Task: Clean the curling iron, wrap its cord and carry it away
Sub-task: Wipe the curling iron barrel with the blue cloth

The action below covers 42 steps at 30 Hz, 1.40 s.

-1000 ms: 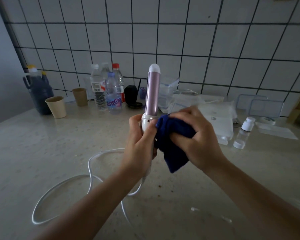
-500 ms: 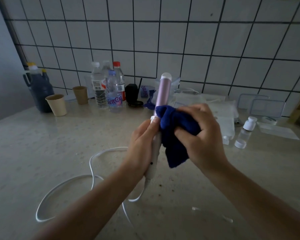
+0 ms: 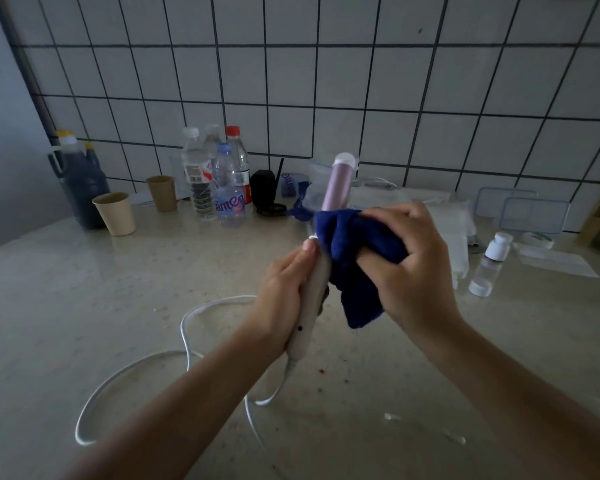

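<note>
The curling iron [image 3: 338,183] has a pink barrel with a white tip and a white handle. It is held above the counter, tilted with the tip pointing away and slightly right. My left hand [image 3: 284,299] is wrapped around the white handle. My right hand [image 3: 409,268] clutches a dark blue cloth [image 3: 355,265] pressed around the lower part of the barrel, which it hides. The white cord [image 3: 187,355] runs from the handle's bottom and lies in loose loops on the counter at the lower left.
Along the tiled wall stand a dark jug [image 3: 80,181], two paper cups [image 3: 116,213], several plastic bottles [image 3: 227,192], a black object [image 3: 265,194], plastic bags and clear lids [image 3: 534,214]. A small white-capped bottle [image 3: 496,247] stands at the right. The stone counter [image 3: 101,289] carries small crumbs.
The iron has tilted rightward and away, and its handle has slid down out of my left hand's grip, showing more of it. The cloth has moved up onto the barrel.
</note>
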Available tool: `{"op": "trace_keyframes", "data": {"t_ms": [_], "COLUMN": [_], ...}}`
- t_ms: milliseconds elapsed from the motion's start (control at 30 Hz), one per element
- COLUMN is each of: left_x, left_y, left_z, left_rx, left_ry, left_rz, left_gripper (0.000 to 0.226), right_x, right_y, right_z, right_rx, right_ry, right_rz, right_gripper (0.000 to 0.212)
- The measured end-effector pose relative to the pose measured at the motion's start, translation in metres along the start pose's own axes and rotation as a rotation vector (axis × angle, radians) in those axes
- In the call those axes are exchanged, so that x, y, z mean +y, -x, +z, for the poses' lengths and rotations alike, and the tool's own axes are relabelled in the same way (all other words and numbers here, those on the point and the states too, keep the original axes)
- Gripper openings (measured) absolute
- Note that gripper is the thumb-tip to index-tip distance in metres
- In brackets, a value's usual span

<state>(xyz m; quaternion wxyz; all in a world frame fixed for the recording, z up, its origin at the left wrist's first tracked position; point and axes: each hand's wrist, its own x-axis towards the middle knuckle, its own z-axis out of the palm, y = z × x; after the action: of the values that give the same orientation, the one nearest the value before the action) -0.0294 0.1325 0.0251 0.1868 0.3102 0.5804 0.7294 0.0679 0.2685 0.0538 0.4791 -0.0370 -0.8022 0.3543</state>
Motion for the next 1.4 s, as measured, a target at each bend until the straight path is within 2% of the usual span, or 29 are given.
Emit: {"op": "trace_keyframes", "data": {"t_ms": [100,200,267,400,467,533,600,700,800,900,1000,1067,1167,1300,1333,1400], "left_x": [0.005,0.014,0.017,0.012,0.006,0.002,0.003,0.007,0.015,0.018,0.018,0.018,0.020,0.023,0.024,0.024], "left_y": [-0.002,-0.006,-0.005,-0.004,-0.003,0.000,0.004,0.003,0.000,-0.001,0.001,0.004,0.004,-0.001,-0.003,-0.005], "left_z": [0.003,-0.001,-0.005,0.001,0.004,0.008,0.010,0.006,-0.003,0.001,0.011,0.015,0.014,-0.001,-0.003,0.000], "left_rx": [0.082,0.196,0.213,0.278,0.277,0.232,0.200,0.252,0.254,0.228,0.179,0.161,0.213,0.273,0.281,0.303], "left_ry": [0.065,0.312,0.348,0.305,0.198,0.124,0.160,0.207,0.149,0.078,0.021,0.040,0.149,0.299,0.323,0.388], "left_rz": [-0.024,-0.096,-0.091,-0.040,0.031,0.096,0.127,0.156,0.165,0.165,0.200,0.210,0.141,-0.003,-0.024,-0.039], "left_gripper": [0.046,0.031,0.051,0.028,0.035,0.033,0.026,0.019,0.025,0.015,0.018,0.021,0.019,0.026,0.028,0.023], "right_x": [-0.002,-0.009,-0.011,-0.007,-0.003,0.000,0.000,-0.004,-0.004,-0.002,0.002,0.002,-0.001,-0.005,-0.005,-0.002], "right_y": [0.006,0.029,0.041,0.030,0.018,0.010,0.009,0.024,0.037,0.027,0.012,0.007,0.018,0.047,0.046,0.035], "right_z": [0.004,0.023,0.033,0.025,0.017,0.010,0.010,0.020,0.031,0.023,0.010,0.006,0.014,0.036,0.037,0.030], "right_rx": [-0.072,-0.259,-0.325,-0.191,-0.095,-0.047,-0.081,-0.246,-0.362,-0.249,-0.071,-0.025,-0.102,-0.369,-0.376,-0.276], "right_ry": [-0.006,-0.040,-0.014,0.024,0.039,0.042,0.013,-0.060,-0.060,-0.012,0.007,0.032,0.030,0.002,0.014,0.037], "right_rz": [0.010,-0.028,-0.057,-0.046,-0.005,0.020,0.020,0.007,-0.022,-0.043,-0.003,0.012,0.013,-0.047,-0.063,-0.080], "right_gripper": [0.037,0.040,0.039,0.037,0.036,0.038,0.037,0.040,0.040,0.041,0.039,0.041,0.038,0.038,0.037,0.036]}}
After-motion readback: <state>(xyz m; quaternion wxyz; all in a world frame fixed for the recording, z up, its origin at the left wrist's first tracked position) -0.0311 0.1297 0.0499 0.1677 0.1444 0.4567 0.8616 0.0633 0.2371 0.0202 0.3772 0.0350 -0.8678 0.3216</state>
